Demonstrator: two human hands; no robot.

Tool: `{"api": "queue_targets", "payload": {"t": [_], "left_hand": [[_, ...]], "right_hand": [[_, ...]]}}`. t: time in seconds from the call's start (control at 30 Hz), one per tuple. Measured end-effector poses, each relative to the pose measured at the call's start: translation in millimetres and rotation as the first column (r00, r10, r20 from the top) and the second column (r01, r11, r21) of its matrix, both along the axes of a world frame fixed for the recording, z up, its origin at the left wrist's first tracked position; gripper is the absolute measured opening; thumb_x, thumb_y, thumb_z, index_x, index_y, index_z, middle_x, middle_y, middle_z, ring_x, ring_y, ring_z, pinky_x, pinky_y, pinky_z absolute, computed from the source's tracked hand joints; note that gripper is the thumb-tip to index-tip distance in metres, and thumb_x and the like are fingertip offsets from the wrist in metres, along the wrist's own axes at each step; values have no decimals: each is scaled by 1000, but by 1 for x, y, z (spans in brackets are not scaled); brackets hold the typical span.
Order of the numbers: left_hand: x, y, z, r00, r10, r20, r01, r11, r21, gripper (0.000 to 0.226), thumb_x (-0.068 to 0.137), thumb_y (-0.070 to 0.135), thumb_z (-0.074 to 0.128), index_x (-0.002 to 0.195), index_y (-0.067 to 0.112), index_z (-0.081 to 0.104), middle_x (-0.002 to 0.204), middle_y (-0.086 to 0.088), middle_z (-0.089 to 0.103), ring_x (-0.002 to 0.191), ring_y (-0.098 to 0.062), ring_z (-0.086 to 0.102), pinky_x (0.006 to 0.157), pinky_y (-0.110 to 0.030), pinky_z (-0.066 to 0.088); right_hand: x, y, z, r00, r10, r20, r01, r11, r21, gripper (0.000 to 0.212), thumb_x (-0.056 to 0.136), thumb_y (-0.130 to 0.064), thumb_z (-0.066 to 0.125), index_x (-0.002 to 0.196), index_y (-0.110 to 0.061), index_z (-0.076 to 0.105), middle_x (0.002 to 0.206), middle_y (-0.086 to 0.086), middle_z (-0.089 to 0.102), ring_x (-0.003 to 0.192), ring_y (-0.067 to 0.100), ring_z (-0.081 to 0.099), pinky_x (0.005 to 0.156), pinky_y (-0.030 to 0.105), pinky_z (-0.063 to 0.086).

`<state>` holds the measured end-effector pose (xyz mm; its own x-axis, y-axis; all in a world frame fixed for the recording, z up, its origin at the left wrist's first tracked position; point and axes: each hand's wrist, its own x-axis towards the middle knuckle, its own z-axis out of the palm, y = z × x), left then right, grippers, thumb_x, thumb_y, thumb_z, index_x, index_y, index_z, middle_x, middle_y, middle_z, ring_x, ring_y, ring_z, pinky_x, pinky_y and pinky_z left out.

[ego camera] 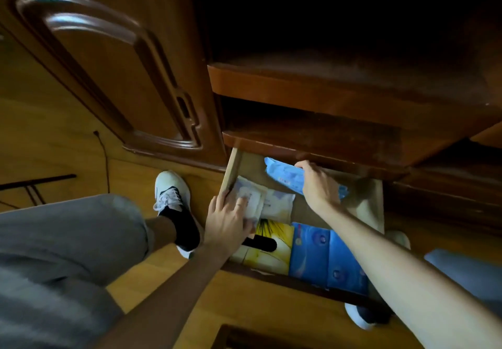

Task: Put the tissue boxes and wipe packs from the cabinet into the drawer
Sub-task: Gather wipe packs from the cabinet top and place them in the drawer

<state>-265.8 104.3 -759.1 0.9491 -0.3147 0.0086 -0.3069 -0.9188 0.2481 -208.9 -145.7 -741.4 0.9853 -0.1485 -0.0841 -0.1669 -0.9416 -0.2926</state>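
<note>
Head view: an open wooden drawer [233,166] is seen from above, pulled out beneath the dark, glossy shelves of a cabinet [326,87]. A soft blue wipe pack [282,176] is held over the far part of the drawer by the right hand [317,183], whose fingers are curled around its right end; small print is visible on its wrapper but cannot be read. A pale, crinkled wipe pack [252,195] at the drawer's left wall is pressed flat by the left hand [229,218], fingers spread on top rather than closed around it. A second white pack [278,203] lies just right of it, its faint lettering illegible. At the near edge, a yellow and white tissue box [271,245] with a dark oval slot lies touching two glossy blue tissue packs [326,256] printed with round emblems. A carved cabinet door [103,63] stands open at left above a wooden floor [54,136], and a white and black shoe [173,199] is seen near the drawer.
</note>
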Motion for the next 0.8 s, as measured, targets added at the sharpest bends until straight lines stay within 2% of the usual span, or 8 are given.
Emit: {"api": "queue_targets", "payload": {"t": [0.1, 0.23, 0.3, 0.43, 0.53, 0.6, 0.7, 0.8], "left_hand": [[-4, 5, -8, 999, -45, -22, 46, 996, 79, 54, 94, 47, 47, 141, 21, 56, 149, -9, 52, 146, -31, 35, 118, -50, 27], [-20, 16, -16, 999, -44, -29, 47, 992, 119, 56, 102, 48, 39, 149, 19, 49, 154, -13, 47, 152, -35, 27, 118, -60, 26], [-21, 16, -15, 999, -20, -43, 25, 992, 125, 56, 101, 49, 38, 147, 19, 51, 150, -13, 51, 151, -36, 27, 119, -61, 23], [-12, 11, -12, 998, 28, -56, -21, 992, 121, 64, 93, 53, 48, 143, 13, 54, 134, -13, 63, 146, -39, 35, 121, -65, 13], [-6, 8, -8, 998, 18, -59, -10, 992, 124, 63, 88, 54, 54, 138, 16, 60, 128, -12, 65, 143, -40, 37, 119, -69, 10], [-4, 8, -6, 998, 7, -70, 1, 994, 110, 58, 86, 52, 54, 132, 18, 65, 125, -11, 65, 142, -40, 37, 118, -71, 9], [-6, 10, -5, 993, 4, -117, 10, 993, 120, 51, 86, 47, 67, 131, 22, 64, 130, -10, 62, 146, -38, 31, 118, -71, 7], [-10, 12, -4, 992, -15, -125, 30, 993, 115, 54, 85, 54, 63, 128, 22, 64, 131, -9, 63, 147, -39, 32, 119, -70, 5]], "right_hand": [[9, 3, -23, 996, 72, 48, -71, 997, -18, 43, 85, 4, 64, 124, -15, 62, 112, 9, 74, 105, 31, 67, 90, 41, 46], [21, 16, -54, 995, 48, 85, -37, 991, -127, 38, 99, -4, 48, 134, -12, 58, 114, 13, 74, 109, 31, 67, 97, 41, 40], [34, 17, -60, 998, -33, 53, 41, 986, -164, 27, 103, -8, 43, 123, -8, 60, 106, 16, 75, 99, 34, 70, 91, 42, 44], [48, 8, -57, 995, -33, -98, 26, 997, -70, 15, 94, -26, 64, 89, -14, 57, 84, 14, 74, 73, 34, 72, 66, 38, 55], [36, -3, -56, 999, 47, 10, -46, 994, -100, 12, 95, -22, 65, 102, -13, 65, 91, 13, 75, 77, 32, 71, 62, 36, 54], [18, -9, -59, 977, 162, 137, -144, 980, -138, 26, 92, -14, 70, 117, -12, 66, 100, 12, 73, 85, 33, 68, 66, 39, 55], [-15, -14, -66, 900, 333, 280, -262, 929, -262, 21, 87, -5, 70, 106, -13, 65, 95, 6, 64, 81, 27, 61, 58, 35, 51], [-29, -18, -63, 901, 328, 283, -227, 913, -338, 20, 84, 0, 69, 97, -16, 68, 90, 5, 63, 83, 27, 59, 58, 37, 49]]}}
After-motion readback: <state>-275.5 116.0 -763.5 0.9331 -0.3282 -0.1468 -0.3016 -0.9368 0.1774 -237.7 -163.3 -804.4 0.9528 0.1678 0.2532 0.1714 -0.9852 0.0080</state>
